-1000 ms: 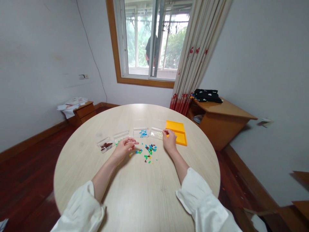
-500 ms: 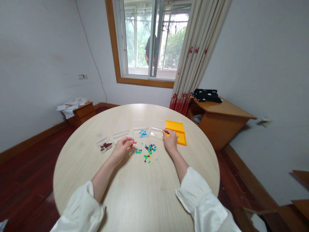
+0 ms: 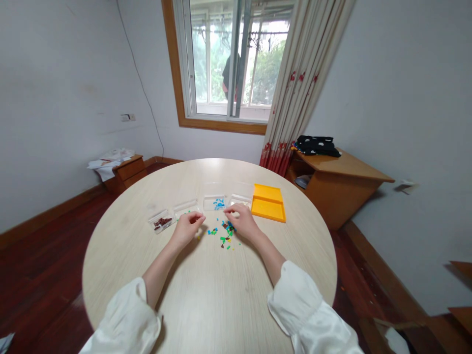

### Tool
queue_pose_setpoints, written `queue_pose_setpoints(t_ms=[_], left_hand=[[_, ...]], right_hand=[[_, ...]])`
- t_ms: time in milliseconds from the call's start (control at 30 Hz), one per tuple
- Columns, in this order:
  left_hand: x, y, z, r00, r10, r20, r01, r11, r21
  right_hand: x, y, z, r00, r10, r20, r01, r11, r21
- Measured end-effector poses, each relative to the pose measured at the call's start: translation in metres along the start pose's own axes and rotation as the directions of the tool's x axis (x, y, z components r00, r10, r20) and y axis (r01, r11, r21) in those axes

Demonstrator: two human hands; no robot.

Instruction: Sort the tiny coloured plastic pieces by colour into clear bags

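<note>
Small toy bricks in brown, green, blue and yellow lie in a loose pile (image 3: 224, 239) on the round table. To the left of them is my left hand (image 3: 187, 229), thumb and fingertips pinched together; anything between them is too small to make out. Over the pile's upper right edge hovers my right hand (image 3: 242, 220), also pinched, its hold unclear. Clear boxes stand behind: one with brown bricks (image 3: 162, 221), one with a few green bricks (image 3: 186, 209), one with blue bricks (image 3: 217, 203). My right hand partly covers a clear box (image 3: 241, 199) with pale pieces.
An open yellow case (image 3: 271, 210) lies at the right end of the row of boxes. The pale round table (image 3: 206, 295) fills the middle. A wooden desk (image 3: 342, 172) with dark cloth stands at right, a small cabinet (image 3: 129, 169) at left. A person is outside the window.
My right hand has moved left from beside the yellow case to the brick pile. My left hand's fingers have closed into a pinch, shifting only slightly.
</note>
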State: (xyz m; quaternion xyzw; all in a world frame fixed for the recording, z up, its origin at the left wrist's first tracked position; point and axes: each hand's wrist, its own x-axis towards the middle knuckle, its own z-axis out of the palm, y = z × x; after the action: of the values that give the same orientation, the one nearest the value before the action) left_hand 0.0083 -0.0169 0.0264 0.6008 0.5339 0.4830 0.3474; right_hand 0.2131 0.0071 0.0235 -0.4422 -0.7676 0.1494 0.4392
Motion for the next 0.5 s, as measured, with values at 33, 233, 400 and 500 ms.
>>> queue_pose_setpoints(t_ms=[33, 233, 400, 500], left_hand=[[0.0, -0.001, 0.0, 1.0, 0.011, 0.022, -0.012, 0.999, 0.05], [-0.001, -0.002, -0.001, 0.994, 0.0, 0.105, -0.029, 0.962, 0.271], [-0.001, -0.004, -0.005, 0.992, -0.017, 0.126, -0.02, 0.956, 0.291], [-0.001, -0.005, -0.005, 0.991, -0.02, 0.136, -0.022, 0.954, 0.3]], right_hand=[[-0.002, -0.007, 0.004, 0.995, -0.041, 0.09, 0.04, 0.999, 0.014], [-0.013, -0.03, 0.016, 0.921, -0.069, 0.385, 0.113, 0.989, -0.093], [-0.013, -0.029, 0.015, 0.913, -0.046, 0.405, 0.12, 0.98, -0.161], [-0.013, -0.029, 0.014, 0.905, -0.04, 0.423, 0.129, 0.974, -0.184]])
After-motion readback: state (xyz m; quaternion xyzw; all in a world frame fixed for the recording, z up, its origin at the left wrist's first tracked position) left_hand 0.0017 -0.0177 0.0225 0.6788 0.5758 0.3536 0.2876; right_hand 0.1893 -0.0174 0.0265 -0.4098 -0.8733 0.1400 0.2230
